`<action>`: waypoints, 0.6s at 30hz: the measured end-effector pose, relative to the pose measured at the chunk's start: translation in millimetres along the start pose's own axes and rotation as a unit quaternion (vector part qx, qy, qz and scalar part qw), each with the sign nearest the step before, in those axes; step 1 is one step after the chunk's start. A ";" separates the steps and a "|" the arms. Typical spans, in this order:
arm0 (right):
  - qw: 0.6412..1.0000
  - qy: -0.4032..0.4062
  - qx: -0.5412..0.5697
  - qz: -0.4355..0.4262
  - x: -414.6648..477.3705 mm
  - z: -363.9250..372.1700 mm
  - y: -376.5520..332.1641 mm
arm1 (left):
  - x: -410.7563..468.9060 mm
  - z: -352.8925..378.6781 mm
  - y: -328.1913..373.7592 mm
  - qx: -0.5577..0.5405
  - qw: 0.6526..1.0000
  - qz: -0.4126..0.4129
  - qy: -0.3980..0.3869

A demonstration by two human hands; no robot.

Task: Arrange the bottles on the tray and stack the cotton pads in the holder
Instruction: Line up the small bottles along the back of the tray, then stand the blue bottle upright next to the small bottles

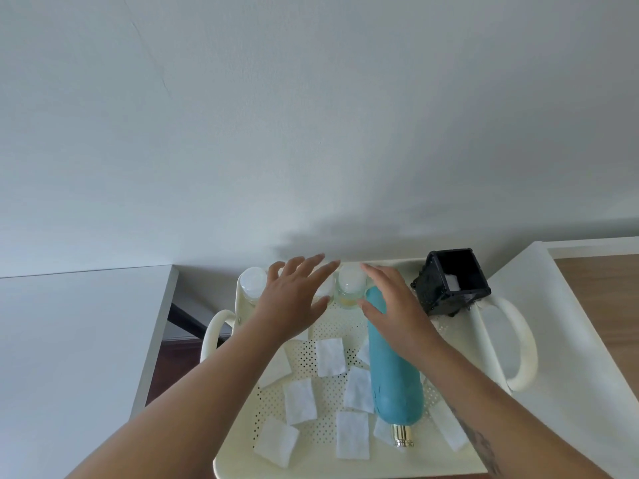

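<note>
**Both hands spread over the far end of the tray**

The cream perforated tray (294,470) sits between two white table surfaces (69,340), against a pale wall (311,115). A teal bottle (394,375) lies on its side in the tray's right half, its gold cap (403,435) pointing towards the person. Two small clear bottles with white caps stand upright along the far rim, one at the left corner (254,283) and one near the middle (351,285).

White square cotton pads (331,357) lie scattered flat over the tray floor, most of them left of the teal bottle and a few tucked beside or under it. The black square holder (432,292) stands tilted at the far right corner, with one pad (452,282) inside.

The left hand (294,299) hovers between the two small bottles, its grip wide, fingers straight and fanned, holding nothing. The right hand (390,305) is over the far end of the teal bottle, its grip also wide and holding nothing; whether the palm touches the bottle cannot be told.
</note>
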State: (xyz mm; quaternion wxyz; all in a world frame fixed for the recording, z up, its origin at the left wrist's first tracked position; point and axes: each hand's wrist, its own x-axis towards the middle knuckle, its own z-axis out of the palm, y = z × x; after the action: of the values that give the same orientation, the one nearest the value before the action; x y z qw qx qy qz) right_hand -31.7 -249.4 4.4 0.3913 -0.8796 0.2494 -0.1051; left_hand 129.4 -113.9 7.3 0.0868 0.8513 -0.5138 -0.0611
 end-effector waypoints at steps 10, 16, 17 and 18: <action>0.976 0.117 -0.136 0.127 -94.2 34.0 4.7 | 16.7 15.9 11.2 0.043 0.993 0.107 -0.031; 0.957 0.146 -0.127 0.216 -122.5 59.5 4.2 | 6.8 21.8 30.3 0.040 0.981 0.187 0.042; 0.955 0.147 -0.122 0.227 -125.7 62.8 3.8 | 4.5 24.8 34.6 0.043 0.974 0.214 0.051; 0.953 0.150 -0.113 0.236 -128.4 65.2 3.6 | 2.1 28.4 38.5 0.048 0.968 0.241 0.061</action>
State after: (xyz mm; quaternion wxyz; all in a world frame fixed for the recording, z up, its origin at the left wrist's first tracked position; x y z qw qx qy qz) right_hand -117.8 -143.1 -40.8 0.2614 -0.8082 0.5159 -0.1112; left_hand 91.6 -135.7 -12.4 0.0896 0.7079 -0.6995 0.0384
